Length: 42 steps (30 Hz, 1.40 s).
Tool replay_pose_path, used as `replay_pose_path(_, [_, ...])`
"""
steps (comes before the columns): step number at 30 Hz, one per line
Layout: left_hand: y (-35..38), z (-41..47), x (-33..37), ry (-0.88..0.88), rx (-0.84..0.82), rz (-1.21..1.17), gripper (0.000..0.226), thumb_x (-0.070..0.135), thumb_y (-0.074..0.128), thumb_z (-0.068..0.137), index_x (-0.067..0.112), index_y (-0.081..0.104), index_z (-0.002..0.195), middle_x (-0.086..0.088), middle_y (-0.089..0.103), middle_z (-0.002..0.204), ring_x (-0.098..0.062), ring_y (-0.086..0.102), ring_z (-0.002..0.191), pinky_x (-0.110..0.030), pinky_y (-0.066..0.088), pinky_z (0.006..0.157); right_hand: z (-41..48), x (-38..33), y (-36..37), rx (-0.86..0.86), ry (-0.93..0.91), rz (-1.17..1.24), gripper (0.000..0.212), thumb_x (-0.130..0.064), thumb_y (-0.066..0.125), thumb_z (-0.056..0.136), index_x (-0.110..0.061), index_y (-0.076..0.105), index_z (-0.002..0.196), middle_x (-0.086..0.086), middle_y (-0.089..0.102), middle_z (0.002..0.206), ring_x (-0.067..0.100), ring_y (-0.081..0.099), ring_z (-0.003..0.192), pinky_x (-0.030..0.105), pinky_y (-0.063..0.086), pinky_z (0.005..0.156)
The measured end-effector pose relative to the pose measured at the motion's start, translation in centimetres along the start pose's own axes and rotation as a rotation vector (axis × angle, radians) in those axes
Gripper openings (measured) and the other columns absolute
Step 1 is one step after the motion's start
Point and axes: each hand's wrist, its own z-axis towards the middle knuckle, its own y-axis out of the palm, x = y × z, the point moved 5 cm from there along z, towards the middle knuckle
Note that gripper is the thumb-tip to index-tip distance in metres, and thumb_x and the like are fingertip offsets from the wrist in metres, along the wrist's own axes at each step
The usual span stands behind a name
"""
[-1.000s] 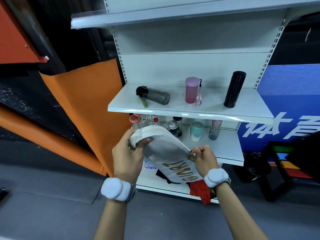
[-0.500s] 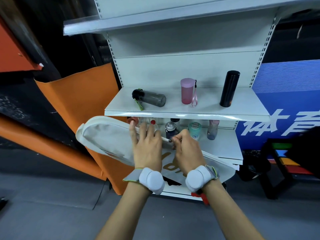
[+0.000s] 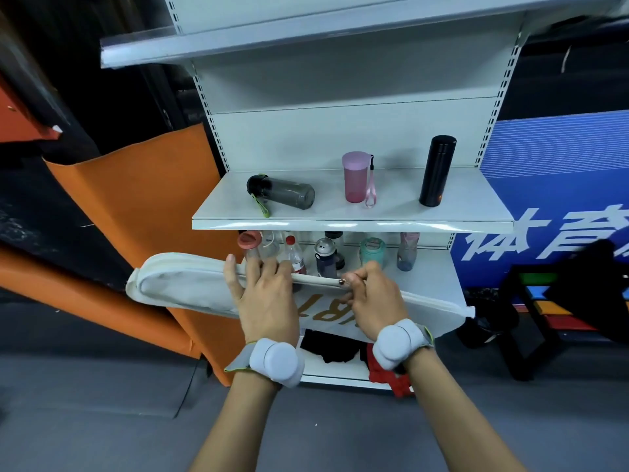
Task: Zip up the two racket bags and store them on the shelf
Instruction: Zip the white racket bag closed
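A white racket bag (image 3: 183, 284) with gold lettering lies level in front of the white shelf unit (image 3: 350, 223), its rounded head end to the left. My left hand (image 3: 263, 301) presses flat on the bag's top, fingers spread over its edge. My right hand (image 3: 372, 296) pinches the small zipper pull (image 3: 342, 282) on the bag's upper edge. Something black (image 3: 328, 345) and something red (image 3: 388, 376) lie on the bottom shelf below the bag, partly hidden; I cannot tell what they are.
On the middle shelf are a dark bottle on its side (image 3: 280, 192), a pink cup (image 3: 355, 177) and a black flask (image 3: 437, 170). Several bottles (image 3: 326, 255) stand on the shelf below. An orange mat (image 3: 136, 212) leans at left. A black stool (image 3: 544, 321) stands at right.
The bag swung from a steep tilt to level, its head end moving out to the left. My left hand went from gripping the head end to pressing on top; my right hand has stayed at the zipper.
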Motion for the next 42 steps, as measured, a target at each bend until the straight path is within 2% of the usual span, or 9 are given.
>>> replay_pose_path(5, [0.5,0.3,-2.9,-0.090,0.044,-0.052,0.021,0.001,0.070,0.073,0.019,0.062,0.081,0.002,0.062,0.084,-0.027,0.052,0.101,-0.053,0.004,0.120,0.9,2.7,-1.5,0.034,0.008,0.025,0.015,-0.027,0.047,0.100,-0.024,0.045,0.085,-0.001,0.070,0.101,0.009,0.073,0.062,0.044,0.061,0.066])
replay_pose_path(13, [1.9,-0.2,-8.1,-0.283,0.053,-0.151,0.015,0.012,0.068,0.081,0.021,0.071,0.093,0.000,0.067,0.098,-0.029,0.049,0.118,-0.051,-0.003,0.120,1.7,5.9,-4.1,0.061,0.074,0.044,0.016,-0.028,0.048,0.100,-0.030,0.045,0.084,-0.002,0.068,0.111,0.015,0.074,0.069,0.048,0.061,0.074])
replay_pose_path(18, [3.3,-1.1,-7.9,-0.329,-0.016,-0.155,0.025,0.004,0.066,0.083,0.015,0.070,0.105,-0.005,0.069,0.109,-0.031,0.046,0.128,-0.056,0.003,0.121,1.5,5.1,-3.2,0.038,0.043,0.094,0.016,-0.026,0.047,0.100,-0.022,0.042,0.085,0.010,0.067,0.098,0.015,0.075,0.070,0.041,0.062,0.070])
replay_pose_path(21, [4.5,-1.2,-6.0,-0.226,-0.137,-0.140,0.041,0.005,0.070,0.078,0.018,0.066,0.117,-0.003,0.067,0.118,-0.029,0.044,0.133,-0.062,-0.002,0.117,0.9,3.9,-2.4,0.018,0.024,0.170,0.018,-0.023,0.046,0.101,-0.022,0.042,0.083,0.012,0.064,0.094,0.010,0.075,0.065,0.028,0.062,0.064])
replay_pose_path(25, [5.6,-1.0,-1.5,0.071,-0.273,-0.202,0.046,0.013,0.071,0.082,0.027,0.062,0.125,0.004,0.066,0.123,-0.022,0.050,0.129,-0.054,0.014,0.117,-0.1,1.5,-1.0,-0.044,-0.010,0.194,0.020,-0.021,0.043,0.101,-0.021,0.041,0.081,0.007,0.061,0.092,0.011,0.075,0.066,0.036,0.063,0.067])
replay_pose_path(28, [6.0,-1.0,-0.2,0.122,-0.303,-0.272,0.016,0.018,0.061,0.091,0.029,0.064,0.102,0.006,0.069,0.101,-0.023,0.062,0.105,-0.034,0.038,0.086,-0.5,0.3,-1.0,-0.076,-0.051,0.172,0.016,-0.020,0.043,0.101,-0.018,0.043,0.085,0.006,0.064,0.092,0.009,0.075,0.070,0.034,0.063,0.070])
replay_pose_path(32, [5.8,-1.5,0.7,0.078,-0.297,-0.304,0.015,0.018,0.061,0.087,0.029,0.065,0.097,0.005,0.069,0.088,-0.025,0.063,0.088,-0.030,0.035,0.065,-0.9,0.5,-2.6,-0.029,-0.085,0.153,0.011,-0.014,0.043,0.101,-0.012,0.047,0.091,0.002,0.065,0.103,0.014,0.074,0.071,0.038,0.062,0.072])
replay_pose_path(39, [5.8,-1.6,1.7,0.061,-0.271,-0.318,0.026,0.018,0.061,0.090,0.034,0.068,0.108,0.006,0.072,0.102,-0.024,0.063,0.102,-0.038,0.044,0.084,-0.2,3.7,-8.4,0.201,-0.031,0.012,0.021,-0.010,0.047,0.099,-0.024,0.042,0.084,-0.001,0.060,0.114,0.014,0.070,0.068,0.037,0.061,0.068])
replay_pose_path(42, [5.8,-1.4,1.6,0.004,-0.249,-0.353,0.037,0.007,0.064,0.084,0.032,0.072,0.109,0.002,0.074,0.102,-0.028,0.064,0.102,-0.040,0.044,0.087,0.1,5.6,-11.1,0.290,0.014,-0.050,0.003,-0.012,0.049,0.098,-0.012,0.049,0.095,0.007,0.062,0.116,0.021,0.070,0.077,0.038,0.057,0.075])
